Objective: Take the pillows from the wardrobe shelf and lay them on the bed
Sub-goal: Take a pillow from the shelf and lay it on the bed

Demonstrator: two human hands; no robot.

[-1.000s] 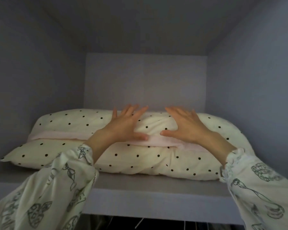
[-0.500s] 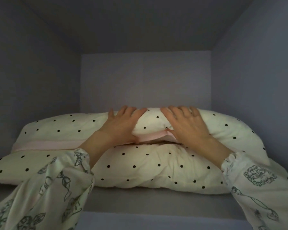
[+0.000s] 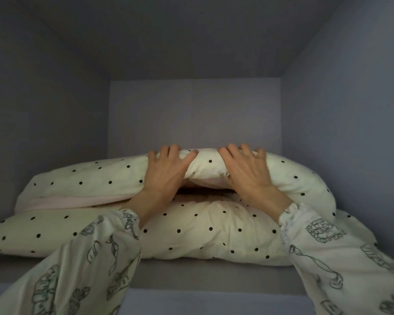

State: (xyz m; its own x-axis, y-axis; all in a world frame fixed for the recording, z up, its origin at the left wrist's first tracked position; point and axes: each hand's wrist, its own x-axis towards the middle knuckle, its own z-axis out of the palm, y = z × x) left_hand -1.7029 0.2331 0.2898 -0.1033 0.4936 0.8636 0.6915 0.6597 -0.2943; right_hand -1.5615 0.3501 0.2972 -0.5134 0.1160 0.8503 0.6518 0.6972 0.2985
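Note:
Two cream pillows with black dots lie stacked on the grey wardrobe shelf [image 3: 191,276]. The top pillow [image 3: 89,178] has a pale pink band along its front edge. My left hand [image 3: 166,171] and my right hand [image 3: 246,171] both grip the middle of the top pillow, fingers curled over its ridge and thumbs under it. Its middle is pinched up and lifted, leaving a dark gap above the bottom pillow [image 3: 209,230]. The bottom pillow rests flat on the shelf, partly covered by my patterned sleeves.
The compartment is boxed in by grey walls: a back panel [image 3: 195,114], a left wall [image 3: 43,121], a right wall [image 3: 350,121] and a ceiling close above. The shelf's front lip [image 3: 214,301] runs along the bottom.
My hands went from resting flat on the top pillow to gripping it. Its middle has risen off the bottom pillow. The view has moved closer into the shelf.

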